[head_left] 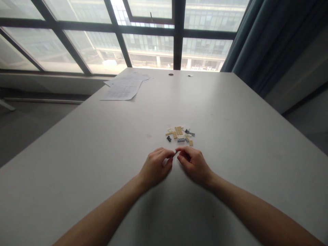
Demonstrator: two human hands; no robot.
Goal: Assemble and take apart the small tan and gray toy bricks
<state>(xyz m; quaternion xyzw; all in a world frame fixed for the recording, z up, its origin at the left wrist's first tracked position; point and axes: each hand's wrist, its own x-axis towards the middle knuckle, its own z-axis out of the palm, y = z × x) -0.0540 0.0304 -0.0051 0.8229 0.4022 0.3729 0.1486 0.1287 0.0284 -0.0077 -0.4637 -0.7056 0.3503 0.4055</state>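
My left hand [156, 165] and my right hand [192, 163] rest on the white table [102, 143], fingertips pinched together around a tiny dark piece [176, 152] held between them. Just beyond the fingers lies a small heap of building bricks [180, 134]: tan plates, a few grey and white ones, and a dark piece at its left edge. Both hands have fingers curled; the piece they pinch is too small to name.
Printed paper sheets [124, 87] lie at the table's far left. Two small round marks [171, 74] sit near the far edge. Large windows stand behind the table and a dark curtain [258, 41] hangs at the right.
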